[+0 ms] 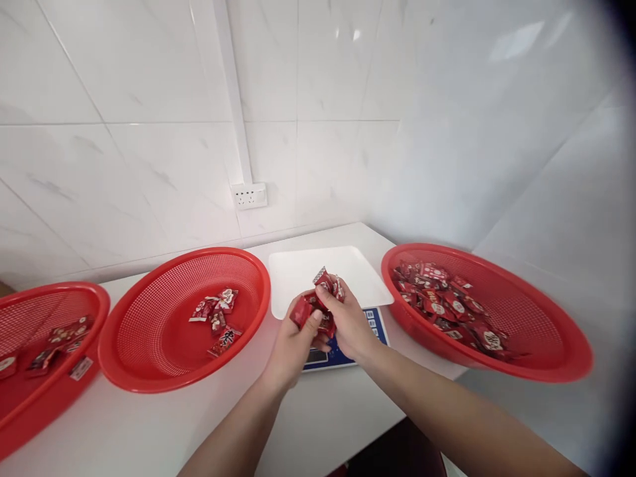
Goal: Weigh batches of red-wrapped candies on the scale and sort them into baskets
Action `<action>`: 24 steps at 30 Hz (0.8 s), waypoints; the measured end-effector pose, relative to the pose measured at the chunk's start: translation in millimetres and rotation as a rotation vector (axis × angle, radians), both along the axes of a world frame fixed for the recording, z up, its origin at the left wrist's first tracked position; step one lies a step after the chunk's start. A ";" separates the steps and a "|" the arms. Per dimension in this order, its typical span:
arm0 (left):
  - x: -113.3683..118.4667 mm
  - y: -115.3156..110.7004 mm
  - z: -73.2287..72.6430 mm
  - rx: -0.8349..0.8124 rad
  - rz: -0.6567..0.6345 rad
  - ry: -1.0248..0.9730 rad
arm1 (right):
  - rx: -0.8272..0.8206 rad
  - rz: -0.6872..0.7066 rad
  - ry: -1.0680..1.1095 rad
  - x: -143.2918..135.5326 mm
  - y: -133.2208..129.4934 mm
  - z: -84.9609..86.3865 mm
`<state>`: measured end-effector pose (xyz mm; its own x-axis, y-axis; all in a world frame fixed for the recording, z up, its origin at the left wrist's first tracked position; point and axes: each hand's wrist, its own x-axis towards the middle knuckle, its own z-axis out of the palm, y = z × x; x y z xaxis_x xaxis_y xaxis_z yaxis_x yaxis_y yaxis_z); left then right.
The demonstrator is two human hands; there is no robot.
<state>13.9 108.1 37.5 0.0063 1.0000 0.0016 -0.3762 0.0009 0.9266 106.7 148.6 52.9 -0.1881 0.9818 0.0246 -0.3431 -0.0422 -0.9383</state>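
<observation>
My left hand (294, 341) and my right hand (349, 318) meet over the front of a digital scale (380, 326). Both are closed around a small bunch of red wrapped candies (313, 306), with wrapper ends poking out between the fingers. How many each hand holds is hidden. Behind them lies the scale's white weighing pan (293, 265), its visible part bare. To the right, a red plastic basket (556, 331) holds a heap of similar red packets (454, 305). Left of the scale, another red basket (149, 318) has several packets (218, 311) on its bottom.
A third red basket (59, 397) with several packets (62, 341) is cut off at the left edge. All stand on a white table (318, 424) against a tiled wall (163, 165). A socket (249, 196) is on the wall behind.
</observation>
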 end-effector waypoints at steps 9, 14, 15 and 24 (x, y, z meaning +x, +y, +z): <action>-25.0 8.9 13.2 -0.097 0.081 -0.251 | 0.054 -0.027 -0.171 15.1 32.7 3.9; -42.6 10.5 21.1 -0.058 0.187 -0.306 | 0.154 0.034 -0.661 31.1 70.7 -1.0; -45.3 10.4 23.1 -0.055 0.199 -0.312 | 0.170 0.042 -0.745 34.4 76.8 -1.7; -53.1 7.8 32.2 -0.041 0.242 -0.344 | 0.232 0.103 -1.075 51.7 92.7 -0.8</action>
